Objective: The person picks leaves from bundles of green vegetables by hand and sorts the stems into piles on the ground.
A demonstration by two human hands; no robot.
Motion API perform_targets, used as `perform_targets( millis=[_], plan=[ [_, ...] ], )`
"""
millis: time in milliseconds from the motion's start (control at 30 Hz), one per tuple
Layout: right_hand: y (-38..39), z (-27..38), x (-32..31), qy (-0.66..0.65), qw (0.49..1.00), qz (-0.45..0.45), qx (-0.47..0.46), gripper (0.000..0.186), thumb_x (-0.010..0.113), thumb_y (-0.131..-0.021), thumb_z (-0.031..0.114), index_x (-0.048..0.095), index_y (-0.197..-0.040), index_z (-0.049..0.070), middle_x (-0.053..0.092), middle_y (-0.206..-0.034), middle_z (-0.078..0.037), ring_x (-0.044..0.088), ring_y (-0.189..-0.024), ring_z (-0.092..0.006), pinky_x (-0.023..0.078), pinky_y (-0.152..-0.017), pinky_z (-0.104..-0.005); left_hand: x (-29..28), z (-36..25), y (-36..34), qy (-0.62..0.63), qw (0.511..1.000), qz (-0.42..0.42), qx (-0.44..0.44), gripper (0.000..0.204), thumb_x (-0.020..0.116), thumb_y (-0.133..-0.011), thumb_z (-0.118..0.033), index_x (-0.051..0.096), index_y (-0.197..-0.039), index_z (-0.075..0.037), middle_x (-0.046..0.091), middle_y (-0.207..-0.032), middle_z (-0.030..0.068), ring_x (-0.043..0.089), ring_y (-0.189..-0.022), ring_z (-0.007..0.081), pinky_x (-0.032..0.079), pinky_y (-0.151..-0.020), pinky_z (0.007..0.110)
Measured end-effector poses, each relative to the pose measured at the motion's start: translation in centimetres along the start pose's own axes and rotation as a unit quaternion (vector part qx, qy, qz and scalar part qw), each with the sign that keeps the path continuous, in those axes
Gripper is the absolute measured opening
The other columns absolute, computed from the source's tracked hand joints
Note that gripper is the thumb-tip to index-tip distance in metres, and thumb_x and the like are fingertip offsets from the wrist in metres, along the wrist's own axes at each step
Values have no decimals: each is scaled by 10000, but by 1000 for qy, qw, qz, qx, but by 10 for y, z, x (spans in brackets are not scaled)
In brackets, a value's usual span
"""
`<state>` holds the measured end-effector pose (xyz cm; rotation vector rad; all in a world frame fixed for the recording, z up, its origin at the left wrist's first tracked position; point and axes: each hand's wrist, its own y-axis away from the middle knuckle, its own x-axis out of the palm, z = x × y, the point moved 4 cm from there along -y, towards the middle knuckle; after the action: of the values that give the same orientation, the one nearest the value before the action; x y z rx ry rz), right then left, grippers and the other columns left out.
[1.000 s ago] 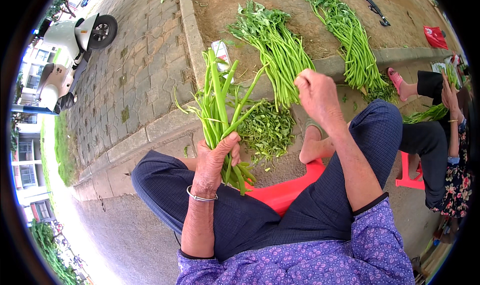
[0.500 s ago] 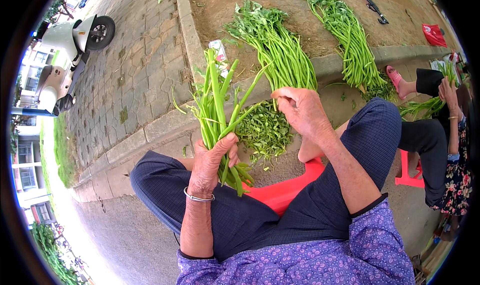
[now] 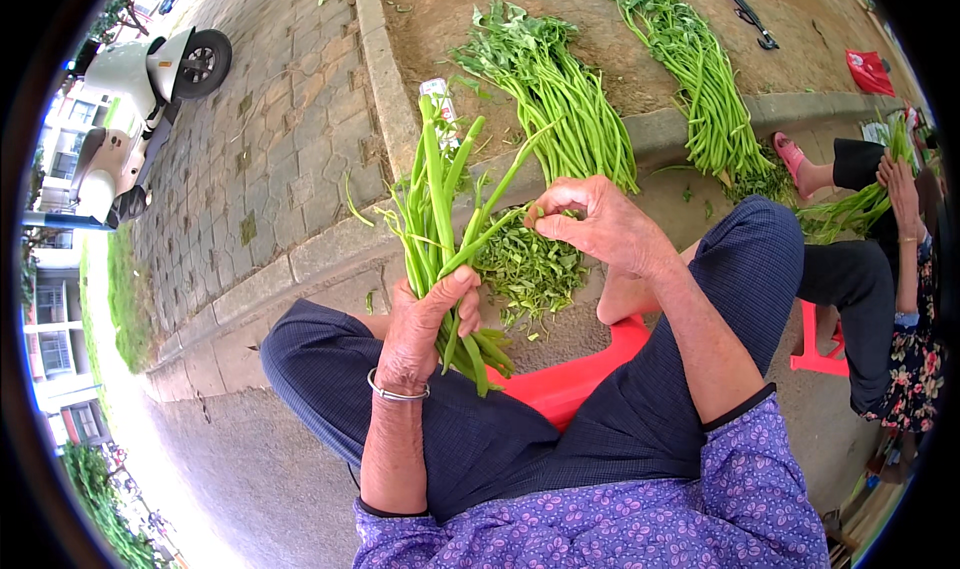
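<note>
My left hand (image 3: 425, 324) is closed round a bunch of green leafy-vegetable stems (image 3: 440, 199), which looks like water spinach. The stems stand up from the fist, and their lower ends stick out beneath it over my lap. To the right of the bunch, my right hand (image 3: 610, 231) is raised with thumb and forefinger pinched on a small piece of green (image 3: 538, 215), apart from the stems. Below and behind the hands, a heap of plucked leaves and trimmings (image 3: 530, 274) lies on the ground between my feet.
Two large piles of long stems, one nearer (image 3: 575, 109) and one farther right (image 3: 715, 104), lie across the kerb (image 3: 650, 129). I sit on a red plastic stool (image 3: 570, 374). At right, a person (image 3: 865, 279) holds similar greens. A scooter (image 3: 140, 119) stands at far left.
My right hand has shifted slightly down and left from the stem tip, and a small green piece now shows between its fingertips. The left hand and its bunch barely move.
</note>
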<state>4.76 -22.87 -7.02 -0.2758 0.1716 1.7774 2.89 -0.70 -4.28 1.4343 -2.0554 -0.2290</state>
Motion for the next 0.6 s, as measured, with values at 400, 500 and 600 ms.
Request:
perform_targets(
  millis=[400, 500, 600],
  plan=[
    [2, 17, -9, 169, 976, -121, -62, 119, 611, -815, 105, 615, -852, -7, 605, -818, -90, 595, -758, -192, 462, -697, -319, 0, 0, -2, -6, 999, -31, 11, 189, 681, -870, -188, 600, -875, -17, 543, -604, 32, 484, -474, 119, 419, -483, 261],
    [1, 22, -12, 239, 954, -178, -42, 76, 585, -803, 96, 601, -845, 35, 578, -820, -114, 581, -775, -283, 460, -721, -394, -1, 6, -6, -63, 998, -14, 24, 158, 672, -876, -168, 598, -844, -33, 542, -594, 18, 480, -473, 105, 404, -469, 248],
    [-1, 27, -15, 267, 931, -242, -60, 50, 569, -794, 90, 572, -818, 47, 538, -789, -130, 557, -752, -332, 447, -705, -442, 5, 9, -8, -97, 995, -2, 11, 155, 666, -881, -165, 589, -815, -48, 537, -582, 4, 473, -474, 93, 388, -464, 243]
  ],
)
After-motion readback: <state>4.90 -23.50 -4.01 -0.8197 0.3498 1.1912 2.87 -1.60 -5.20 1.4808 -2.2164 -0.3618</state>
